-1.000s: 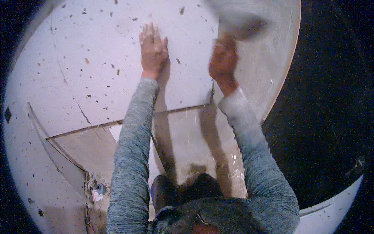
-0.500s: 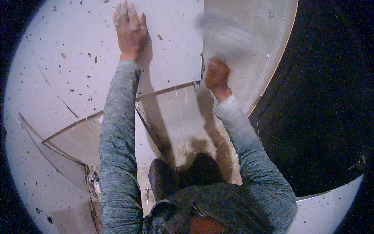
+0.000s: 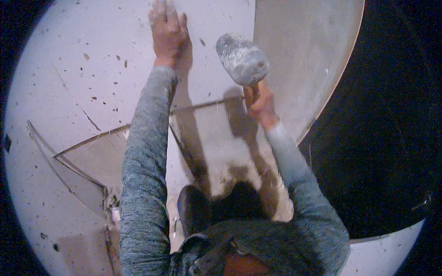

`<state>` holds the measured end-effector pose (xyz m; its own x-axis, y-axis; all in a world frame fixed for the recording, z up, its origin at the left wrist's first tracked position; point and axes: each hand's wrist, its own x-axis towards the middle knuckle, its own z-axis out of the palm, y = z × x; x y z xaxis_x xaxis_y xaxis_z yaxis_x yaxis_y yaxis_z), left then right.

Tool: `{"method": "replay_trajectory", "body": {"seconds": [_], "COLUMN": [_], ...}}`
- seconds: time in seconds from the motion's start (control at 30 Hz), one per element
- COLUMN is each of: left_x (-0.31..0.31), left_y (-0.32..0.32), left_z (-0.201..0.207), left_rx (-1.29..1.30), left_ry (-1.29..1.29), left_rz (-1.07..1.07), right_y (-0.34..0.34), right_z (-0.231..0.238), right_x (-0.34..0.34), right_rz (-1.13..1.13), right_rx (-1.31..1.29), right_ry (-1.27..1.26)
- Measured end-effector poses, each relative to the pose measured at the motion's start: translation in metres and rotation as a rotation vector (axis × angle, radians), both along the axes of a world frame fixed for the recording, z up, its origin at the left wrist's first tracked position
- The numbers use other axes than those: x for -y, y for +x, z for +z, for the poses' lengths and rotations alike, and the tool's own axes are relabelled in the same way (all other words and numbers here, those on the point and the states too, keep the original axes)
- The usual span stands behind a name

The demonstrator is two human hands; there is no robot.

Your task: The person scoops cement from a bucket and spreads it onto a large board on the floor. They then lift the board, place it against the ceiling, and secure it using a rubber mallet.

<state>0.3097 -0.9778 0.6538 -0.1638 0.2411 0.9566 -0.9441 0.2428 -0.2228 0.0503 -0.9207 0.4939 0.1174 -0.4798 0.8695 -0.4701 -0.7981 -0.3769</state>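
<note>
My left hand (image 3: pixel 169 39) lies flat on a large white slab with dark flecks (image 3: pixel 106 41), fingers stretched out toward the top of the view. In my right hand (image 3: pixel 262 105) is a mallet (image 3: pixel 241 59) with a thick, rounded head smeared pale grey. The fingers are closed around its handle, which is mostly hidden behind the head and hand. The mallet head overlaps the slab's right edge, and its shadow falls just below. Whether it touches the surface I cannot tell.
A smooth grey panel (image 3: pixel 306 50) adjoins the slab on the right, ending at a thin pale edge beside a black surface (image 3: pixel 373 152). Below the slab's dark lower edge (image 3: pixel 202 106) lies a dusty grey surface (image 3: pixel 216 138). Broken rubble (image 3: pixel 112 202) sits at lower left, and my knees (image 3: pixel 241 198) are close below.
The mallet, blurred over the grey panel before, has swung left toward the slab's edge and now shows sharply. My left hand stays flat on the slab; the whole view has shifted slightly.
</note>
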Motion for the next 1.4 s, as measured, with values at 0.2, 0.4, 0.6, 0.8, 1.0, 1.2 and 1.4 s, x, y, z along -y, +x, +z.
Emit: {"method": "replay_trajectory", "body": {"seconds": [0.2,0.4,0.6,0.8,1.0,1.2,1.4], "left_x": [-0.007,-0.012,-0.013,-0.035,-0.033,-0.041,-0.035], "left_y": [0.033,0.075,0.067,0.070,0.065,0.062,0.062], "left_z": [-0.027,-0.046,-0.040,-0.044,-0.040,-0.038,-0.044], "left_rx": [0.043,-0.061,-0.070,-0.098,-0.109,-0.122,-0.123], "left_ry": [0.138,0.136,0.060,0.132,0.132,0.210,0.226], "left_rz": [0.127,0.032,-0.100,-0.032,-0.107,-0.062,-0.009], "right_y": [0.029,0.096,0.121,0.156,0.211,0.239,0.242], "right_z": [0.098,0.163,0.229,0.279,0.258,0.288,0.258], "right_x": [-0.032,-0.033,0.040,-0.077,-0.043,-0.091,-0.077], "right_rz": [-0.325,-0.133,-0.398,-0.092,-0.126,0.136,0.042], "right_rx": [-0.041,0.150,-0.162,0.101,-0.169,-0.197,-0.175], "right_ry": [-0.779,-0.609,-0.506,-0.827,-0.887,-0.790,-0.806]}}
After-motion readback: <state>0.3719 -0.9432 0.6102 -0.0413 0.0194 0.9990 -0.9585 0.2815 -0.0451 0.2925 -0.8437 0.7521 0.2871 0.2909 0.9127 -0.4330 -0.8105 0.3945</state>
